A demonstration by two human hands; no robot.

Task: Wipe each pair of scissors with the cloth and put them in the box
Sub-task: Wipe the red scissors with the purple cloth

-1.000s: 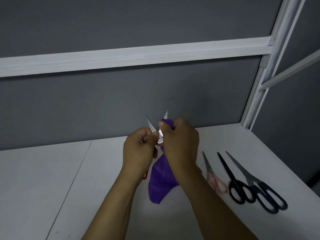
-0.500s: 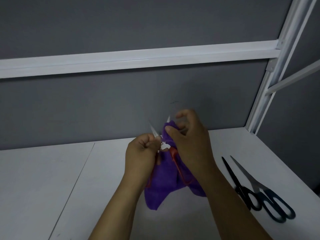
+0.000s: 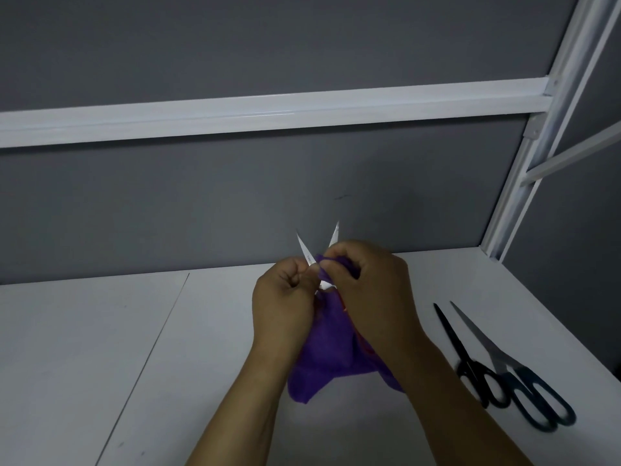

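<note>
**Purple cloth** (image 3: 322, 361). Near centre. Tail hanging loose above the worktop (image 3: 100, 348), upper part bunched in the right hand. Held high on the right blade half a second ago, now drawn down towards the pivot.

**Black scissors** (image 3: 465, 359) and **teal-handled scissors** (image 3: 481, 336). Near right, flat on the worktop, closed, side by side, tips pointing far. Judged still to be wiped. Pink pair, seen to their left a second ago, now out of sight, probably behind the right forearm.

**Left hand** (image 3: 282, 297). Centre. Grip closed round the red-handled scissors (image 3: 305, 248) below the blades, exact part hidden by the fingers. Same hold as a second ago.

**Right hand** (image 3: 373, 290). Just right of the left hand, touching it. Grip pinching the cloth against the base of the right blade. Fingers lifted and spread half a second ago, now closed down again.

**Blades of the held pair.** Open in a V, bare tips pointing up and far. Slivers of red handle showing against the cloth below.

**Reading.** Judged one stroke finished and the cloth reset low for another. Wiping of this pair midway.

**Box.** Not in view.

**Far.** Grey wall (image 3: 201, 203), white rail (image 3: 268, 112), white post (image 3: 514, 196) at far right.
</note>
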